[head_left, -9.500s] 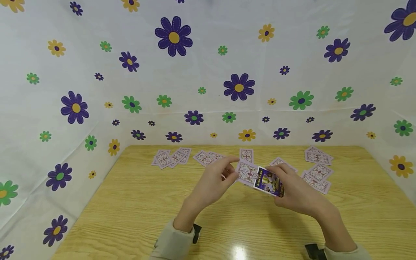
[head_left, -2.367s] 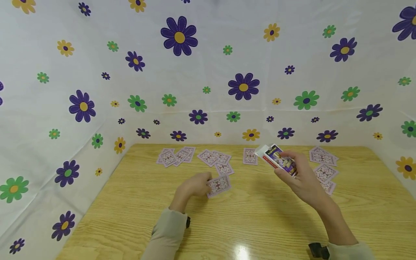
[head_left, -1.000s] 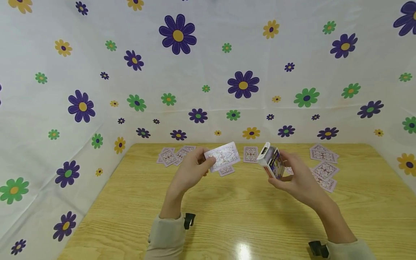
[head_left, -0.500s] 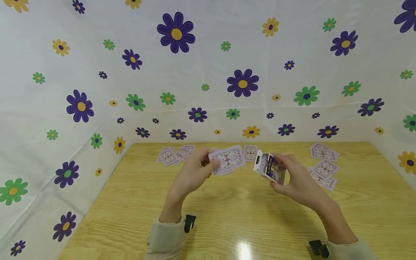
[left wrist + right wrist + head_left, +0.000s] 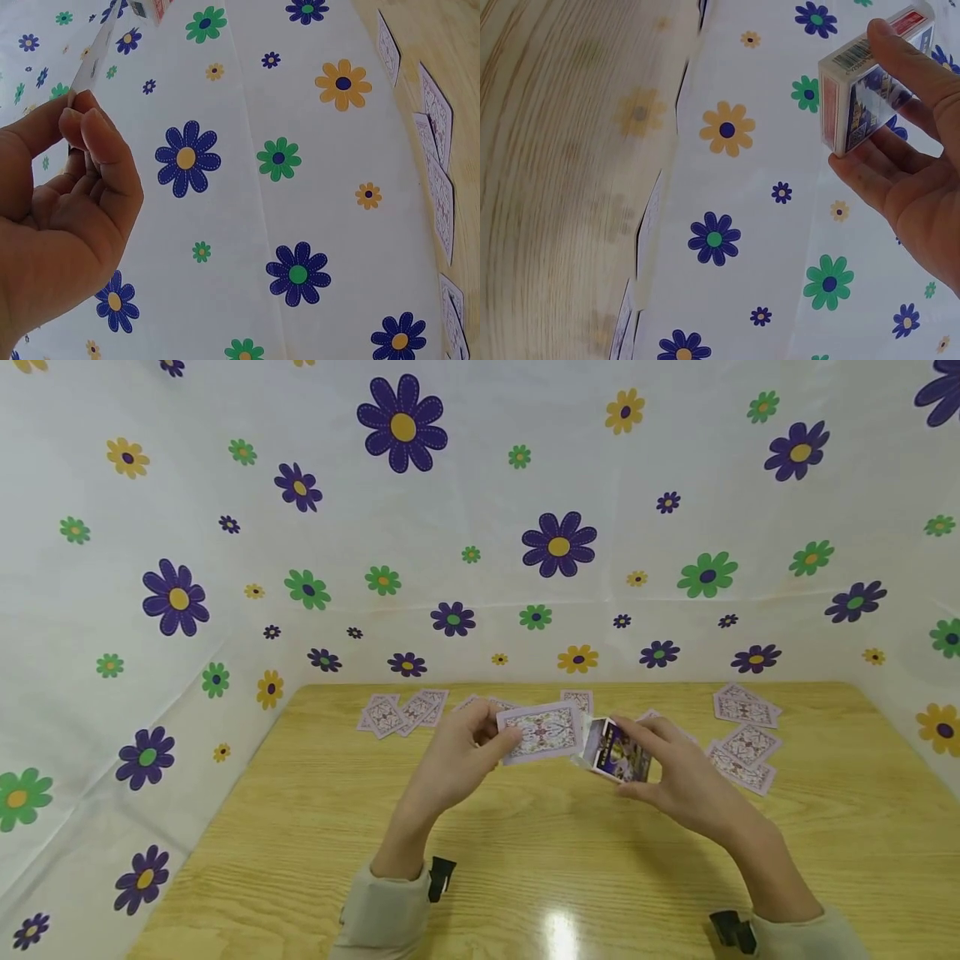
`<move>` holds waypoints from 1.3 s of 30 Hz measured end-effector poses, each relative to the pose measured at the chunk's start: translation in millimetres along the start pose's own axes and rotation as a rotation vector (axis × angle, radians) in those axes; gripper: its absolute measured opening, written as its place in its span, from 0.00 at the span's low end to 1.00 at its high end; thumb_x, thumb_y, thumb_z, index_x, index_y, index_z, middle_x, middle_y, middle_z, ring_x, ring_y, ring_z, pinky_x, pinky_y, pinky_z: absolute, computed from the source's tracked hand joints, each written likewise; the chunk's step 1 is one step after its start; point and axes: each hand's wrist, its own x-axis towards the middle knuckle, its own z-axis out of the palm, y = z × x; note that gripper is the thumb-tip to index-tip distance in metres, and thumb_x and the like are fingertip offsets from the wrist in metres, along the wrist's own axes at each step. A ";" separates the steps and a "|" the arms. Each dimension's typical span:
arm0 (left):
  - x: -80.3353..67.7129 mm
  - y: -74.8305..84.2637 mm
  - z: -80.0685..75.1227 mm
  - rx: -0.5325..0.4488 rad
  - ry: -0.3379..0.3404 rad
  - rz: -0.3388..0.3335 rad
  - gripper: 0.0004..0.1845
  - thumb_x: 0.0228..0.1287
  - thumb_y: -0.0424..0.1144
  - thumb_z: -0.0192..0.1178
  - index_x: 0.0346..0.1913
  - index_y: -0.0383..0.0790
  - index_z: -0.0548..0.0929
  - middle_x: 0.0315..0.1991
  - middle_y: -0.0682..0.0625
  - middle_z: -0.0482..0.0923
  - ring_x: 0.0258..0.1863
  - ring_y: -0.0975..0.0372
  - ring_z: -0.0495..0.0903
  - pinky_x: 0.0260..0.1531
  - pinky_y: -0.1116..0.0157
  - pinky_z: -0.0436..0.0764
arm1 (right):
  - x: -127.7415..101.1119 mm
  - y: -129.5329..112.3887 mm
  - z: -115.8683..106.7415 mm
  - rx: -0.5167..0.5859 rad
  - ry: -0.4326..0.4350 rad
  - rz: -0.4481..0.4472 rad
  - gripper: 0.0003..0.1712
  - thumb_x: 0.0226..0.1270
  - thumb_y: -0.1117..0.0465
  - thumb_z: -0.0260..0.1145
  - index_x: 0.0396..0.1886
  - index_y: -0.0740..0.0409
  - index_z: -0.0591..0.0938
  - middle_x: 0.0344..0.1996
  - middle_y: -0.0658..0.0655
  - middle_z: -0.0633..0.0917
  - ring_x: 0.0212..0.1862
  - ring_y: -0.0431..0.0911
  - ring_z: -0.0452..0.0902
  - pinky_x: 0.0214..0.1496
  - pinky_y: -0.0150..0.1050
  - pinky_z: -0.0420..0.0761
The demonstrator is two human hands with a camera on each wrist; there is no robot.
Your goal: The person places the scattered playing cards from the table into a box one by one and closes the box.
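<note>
Pink-bordered patterned paper card [image 5: 542,735] nears the open purple-and-white rectangular box [image 5: 624,756].
Left hand [image 5: 457,762] pinches the card, right hand [image 5: 686,783] grips the box, above the wooden surface [image 5: 555,843]; their gap has narrowed, apparently aligning them.

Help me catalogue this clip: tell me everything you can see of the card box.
The card box is rectangular, with a dark purple printed face, white edges, red side panels and a barcode. It looks like glossy cardboard. The right hand holds it tilted above the table; its end nearest the card in the left hand seems open. Whether they touch is unclear.
</note>
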 end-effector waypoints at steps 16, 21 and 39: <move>0.2 8.3 15.3 0.024 -0.013 0.039 0.04 0.69 0.34 0.62 0.37 0.38 0.78 0.25 0.51 0.76 0.21 0.64 0.68 0.22 0.71 0.68 | -0.2 -2.9 0.5 -0.055 -0.012 -0.039 0.45 0.52 0.69 0.78 0.71 0.65 0.69 0.55 0.61 0.75 0.51 0.51 0.73 0.48 0.48 0.81; 2.7 9.0 18.5 0.065 0.023 0.048 0.16 0.67 0.34 0.65 0.53 0.35 0.76 0.28 0.51 0.77 0.23 0.63 0.72 0.24 0.71 0.72 | 1.2 -3.6 1.1 -0.064 -0.008 -0.045 0.45 0.52 0.69 0.78 0.70 0.66 0.69 0.55 0.61 0.75 0.51 0.51 0.73 0.49 0.49 0.81; 2.1 7.3 30.4 0.193 0.144 0.244 0.16 0.64 0.32 0.67 0.53 0.32 0.79 0.28 0.52 0.80 0.23 0.67 0.73 0.25 0.72 0.77 | 0.8 -10.3 -0.2 -0.124 -0.026 -0.043 0.45 0.52 0.68 0.78 0.70 0.66 0.70 0.54 0.63 0.75 0.50 0.52 0.73 0.48 0.47 0.82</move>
